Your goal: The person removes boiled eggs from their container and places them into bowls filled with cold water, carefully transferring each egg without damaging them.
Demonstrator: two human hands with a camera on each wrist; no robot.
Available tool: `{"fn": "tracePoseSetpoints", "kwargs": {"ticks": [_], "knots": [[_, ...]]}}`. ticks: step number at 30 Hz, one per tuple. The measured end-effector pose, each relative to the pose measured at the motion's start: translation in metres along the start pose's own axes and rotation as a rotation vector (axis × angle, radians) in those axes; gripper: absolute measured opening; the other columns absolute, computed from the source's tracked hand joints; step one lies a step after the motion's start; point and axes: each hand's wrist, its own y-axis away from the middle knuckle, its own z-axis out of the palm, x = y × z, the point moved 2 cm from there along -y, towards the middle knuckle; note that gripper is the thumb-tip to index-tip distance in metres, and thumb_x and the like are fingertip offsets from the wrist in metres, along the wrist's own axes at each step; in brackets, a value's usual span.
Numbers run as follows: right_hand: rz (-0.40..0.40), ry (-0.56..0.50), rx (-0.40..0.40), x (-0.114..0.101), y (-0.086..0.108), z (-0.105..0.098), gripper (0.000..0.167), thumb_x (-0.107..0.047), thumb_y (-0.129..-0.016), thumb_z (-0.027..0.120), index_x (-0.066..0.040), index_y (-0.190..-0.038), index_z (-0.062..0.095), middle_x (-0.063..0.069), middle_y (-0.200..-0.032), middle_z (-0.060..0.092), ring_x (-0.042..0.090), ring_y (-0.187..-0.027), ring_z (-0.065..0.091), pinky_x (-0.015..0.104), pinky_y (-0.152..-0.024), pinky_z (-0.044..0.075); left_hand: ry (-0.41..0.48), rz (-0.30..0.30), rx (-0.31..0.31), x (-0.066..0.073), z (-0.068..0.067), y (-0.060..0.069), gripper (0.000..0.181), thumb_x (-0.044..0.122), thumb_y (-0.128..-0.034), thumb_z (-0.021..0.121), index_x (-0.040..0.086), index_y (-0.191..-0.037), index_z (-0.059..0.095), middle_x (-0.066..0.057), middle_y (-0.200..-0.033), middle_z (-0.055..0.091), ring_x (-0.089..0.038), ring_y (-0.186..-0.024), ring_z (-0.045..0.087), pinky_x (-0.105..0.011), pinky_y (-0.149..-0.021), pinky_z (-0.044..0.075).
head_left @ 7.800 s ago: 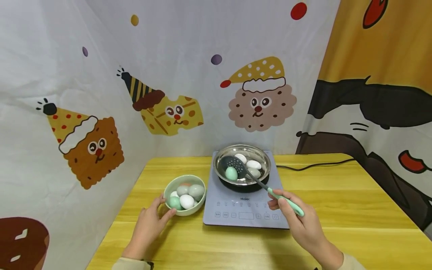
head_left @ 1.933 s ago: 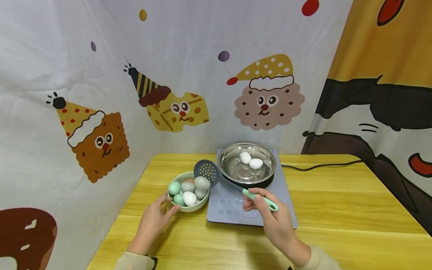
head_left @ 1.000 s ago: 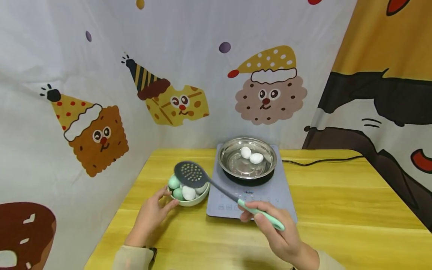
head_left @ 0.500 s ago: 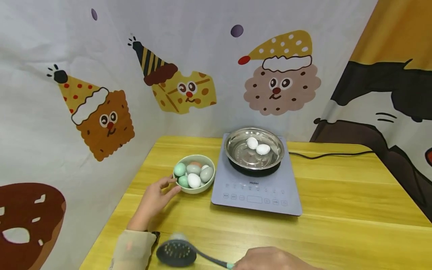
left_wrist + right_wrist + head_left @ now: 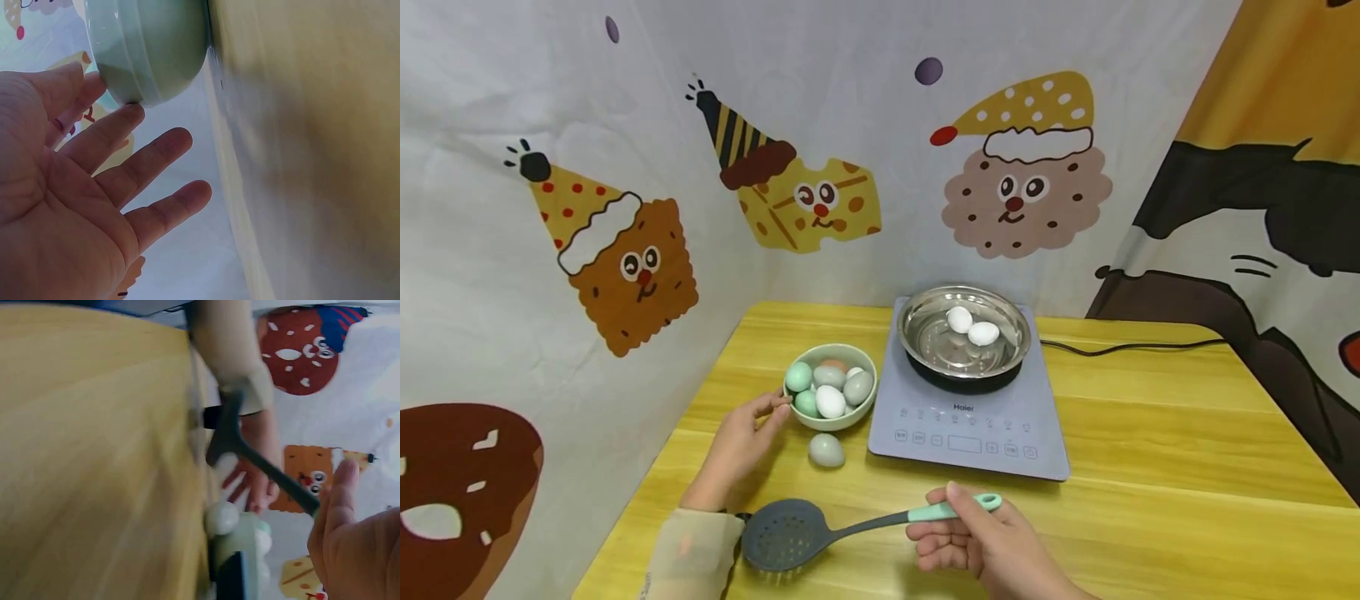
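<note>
My right hand [image 5: 985,542] holds the mint handle of a dark grey slotted skimmer [image 5: 784,535], thumb on top. The skimmer's perforated head is low near the front of the table, beside my left sleeve. With thumb and fingertips, my left hand [image 5: 741,442] touches the outer left side of a pale green bowl [image 5: 832,422]; its other fingers are extended in the left wrist view. White, grey, green and brownish eggs fill the bowl. A grey-green egg [image 5: 826,450] lies on the table just in front of it. Two white eggs [image 5: 972,327] sit in the steel pan [image 5: 917,350].
The pan stands on a flat lavender induction cooker [image 5: 970,429] right of the bowl. A black cord [image 5: 1120,347] runs right from behind it. The wooden table [image 5: 1150,425] meets a printed cloth backdrop [image 5: 865,67] at the back and left.
Grey and green eggs have left the pan since the first frame. The skimmer swung from over the bowl down to the table's front. A grey-green egg now lies outside the bowl.
</note>
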Motion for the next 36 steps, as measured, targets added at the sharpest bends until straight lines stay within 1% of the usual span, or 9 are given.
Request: {"fn": "tracePoseSetpoints", "kwargs": {"ticks": [3, 7, 11, 17, 22, 27, 29, 32, 36], "knots": [[-0.044, 0.015, 0.112, 0.001, -0.012, -0.004, 0.048, -0.042, -0.117, 0.042, 0.002, -0.131, 0.057, 0.017, -0.112, 0.081, 0.024, -0.100, 0.081, 0.040, -0.092, 0.067, 0.003, -0.011, -0.013, 0.001, 0.001, -0.001, 0.031, 0.031, -0.1110, 0.061, 0.012, -0.133, 0.073, -0.015, -0.156, 0.060, -0.042, -0.145, 0.057, -0.063, -0.114, 0.052], [-0.077, 0.022, 0.268, -0.008, -0.024, -0.012, 0.059, -0.046, -0.116, 0.044, 0.009, -0.136, 0.052, 0.017, -0.107, 0.082, 0.026, -0.101, 0.081, 0.041, -0.092, 0.067, 0.008, -0.018, -0.015, 0.001, 0.002, 0.000, 0.031, 0.030, -0.1104, 0.062, 0.013, -0.134, 0.072, -0.014, -0.158, 0.059, -0.043, -0.142, 0.059, -0.062, -0.111, 0.054], [-0.065, 0.021, 0.291, -0.029, -0.036, -0.017, 0.059, -0.047, -0.115, 0.044, 0.009, -0.133, 0.051, 0.017, -0.102, 0.082, 0.025, -0.095, 0.082, 0.040, -0.091, 0.068, 0.002, -0.021, -0.012, 0.001, 0.002, 0.001, 0.031, 0.031, -0.1097, 0.064, 0.014, -0.134, 0.072, -0.014, -0.158, 0.059, -0.044, -0.142, 0.059, -0.063, -0.109, 0.055], [-0.083, 0.092, 0.336, -0.069, -0.058, -0.025, 0.055, -0.046, -0.116, 0.043, 0.008, -0.126, 0.051, 0.020, -0.096, 0.081, 0.024, -0.084, 0.083, 0.041, -0.085, 0.069, -0.010, -0.011, 0.003, 0.004, 0.003, 0.001, 0.032, 0.032, -0.1080, 0.067, 0.013, -0.133, 0.072, -0.016, -0.157, 0.059, -0.046, -0.139, 0.061, -0.063, -0.107, 0.057], [-0.110, 0.222, 0.318, -0.076, -0.058, -0.020, 0.051, -0.039, -0.117, 0.045, 0.011, -0.125, 0.054, 0.021, -0.096, 0.081, 0.025, -0.081, 0.082, 0.042, -0.082, 0.069, -0.014, -0.023, -0.001, 0.005, 0.005, -0.001, 0.030, 0.032, -0.1075, 0.067, 0.015, -0.131, 0.072, -0.016, -0.158, 0.059, -0.045, -0.140, 0.061, -0.061, -0.108, 0.057], [-0.240, 0.415, 0.225, -0.067, -0.044, -0.010, 0.049, -0.032, -0.117, 0.045, 0.015, -0.127, 0.057, 0.033, -0.104, 0.076, 0.032, -0.084, 0.082, 0.044, -0.079, 0.069, -0.012, -0.019, 0.000, 0.007, 0.005, -0.004, 0.031, 0.032, -0.1073, 0.068, 0.014, -0.131, 0.071, -0.017, -0.158, 0.058, -0.045, -0.140, 0.061, -0.061, -0.109, 0.056], [-0.276, 0.454, 0.204, -0.062, -0.038, -0.009, 0.049, -0.031, -0.117, 0.046, 0.015, -0.128, 0.058, 0.036, -0.106, 0.075, 0.033, -0.085, 0.082, 0.044, -0.079, 0.069, -0.011, -0.016, 0.002, 0.007, 0.005, -0.004, 0.031, 0.032, -0.1072, 0.068, 0.013, -0.131, 0.071, -0.017, -0.158, 0.058, -0.045, -0.140, 0.061, -0.062, -0.110, 0.056], [-0.288, 0.454, 0.202, -0.054, -0.033, -0.013, 0.050, -0.032, -0.117, 0.045, 0.015, -0.129, 0.058, 0.030, -0.105, 0.078, 0.030, -0.085, 0.082, 0.043, -0.080, 0.069, -0.011, -0.011, 0.006, 0.007, 0.004, -0.004, 0.031, 0.032, -0.1074, 0.068, 0.013, -0.132, 0.071, -0.019, -0.157, 0.059, -0.046, -0.140, 0.061, -0.062, -0.110, 0.055], [-0.261, 0.338, 0.193, -0.045, -0.033, -0.022, 0.047, -0.030, -0.118, 0.040, 0.013, -0.130, 0.057, 0.019, -0.101, 0.081, 0.026, -0.085, 0.081, 0.045, -0.081, 0.069, -0.011, 0.000, 0.015, 0.005, 0.005, -0.003, 0.031, 0.030, -0.1079, 0.067, 0.012, -0.133, 0.071, -0.019, -0.155, 0.060, -0.045, -0.138, 0.062, -0.062, -0.109, 0.056]]}}
